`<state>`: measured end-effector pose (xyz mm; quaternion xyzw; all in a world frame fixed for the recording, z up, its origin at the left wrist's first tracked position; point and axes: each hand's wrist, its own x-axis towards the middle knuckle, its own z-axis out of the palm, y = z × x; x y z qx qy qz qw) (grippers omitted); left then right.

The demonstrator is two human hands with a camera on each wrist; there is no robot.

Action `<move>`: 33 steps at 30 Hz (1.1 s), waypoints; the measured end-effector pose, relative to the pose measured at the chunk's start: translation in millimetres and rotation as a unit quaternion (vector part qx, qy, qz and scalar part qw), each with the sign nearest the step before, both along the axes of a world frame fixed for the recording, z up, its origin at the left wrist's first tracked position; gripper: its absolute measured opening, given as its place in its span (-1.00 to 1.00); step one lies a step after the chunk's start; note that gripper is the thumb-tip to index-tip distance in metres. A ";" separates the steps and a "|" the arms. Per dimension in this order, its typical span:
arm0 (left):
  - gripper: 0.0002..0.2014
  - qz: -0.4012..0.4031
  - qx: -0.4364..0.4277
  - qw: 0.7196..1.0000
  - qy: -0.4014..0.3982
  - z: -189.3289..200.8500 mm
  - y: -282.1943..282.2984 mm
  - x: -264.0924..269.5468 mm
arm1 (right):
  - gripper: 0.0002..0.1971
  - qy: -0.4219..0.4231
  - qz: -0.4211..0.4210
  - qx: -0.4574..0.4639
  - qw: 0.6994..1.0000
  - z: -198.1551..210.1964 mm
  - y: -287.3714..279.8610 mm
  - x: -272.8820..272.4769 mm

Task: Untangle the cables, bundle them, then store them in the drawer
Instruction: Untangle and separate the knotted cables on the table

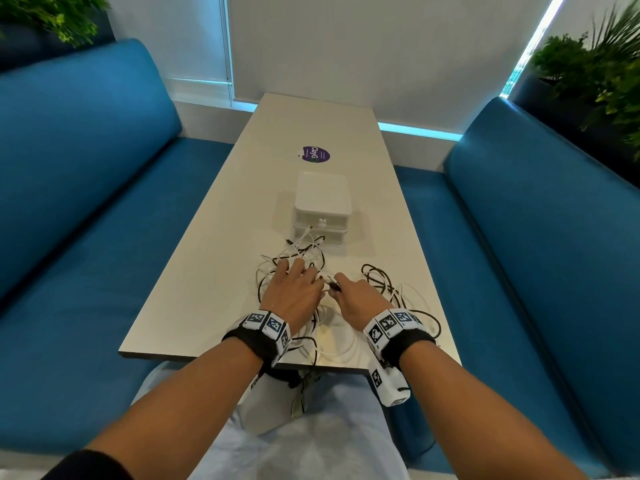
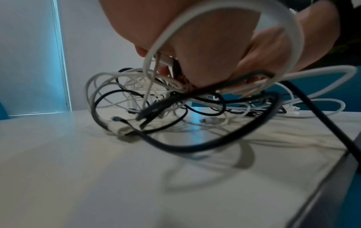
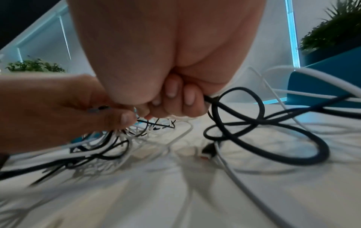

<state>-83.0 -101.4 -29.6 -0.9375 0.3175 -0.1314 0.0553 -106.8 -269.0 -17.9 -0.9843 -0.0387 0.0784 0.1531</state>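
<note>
A tangle of black and white cables (image 1: 304, 251) lies on the near half of the table, just in front of a small white drawer unit (image 1: 322, 202) whose drawers look closed. My left hand (image 1: 300, 276) sits on the tangle with fingers spread forward. In the left wrist view the left hand (image 2: 185, 83) pinches a gathered bunch of cables (image 2: 175, 98), and a white loop (image 2: 283, 23) hangs round it. My right hand (image 1: 337, 287) is right beside it. Its curled fingers (image 3: 187, 98) grip a black cable (image 3: 244, 123) that loops away to the right.
The narrow white table (image 1: 207, 271) carries a purple sticker (image 1: 316, 154) behind the drawer unit. Blue benches (image 1: 86, 202) flank it on both sides, with plants (image 1: 595, 74) behind them. Some cable loops (image 1: 311, 344) reach over the table's near edge towards my lap.
</note>
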 end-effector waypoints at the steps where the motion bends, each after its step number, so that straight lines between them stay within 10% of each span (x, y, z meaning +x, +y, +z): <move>1: -0.81 0.006 0.001 1.000 0.000 -0.9 1.3 0.6 | -0.74 -0.003 -0.003 -0.004 1.000 0.8 -1.1 1.6; 18: -0.53 0.077 0.036 0.996 -0.002 24.2 4.9 10.5 | -0.74 -0.007 -0.074 -0.034 0.997 1.5 -23.4 -3.8; 33: -0.84 -0.095 0.023 0.994 0.057 2.4 7.8 19.8 | -0.76 0.010 -0.077 -0.028 0.997 -5.1 -25.9 -6.8</move>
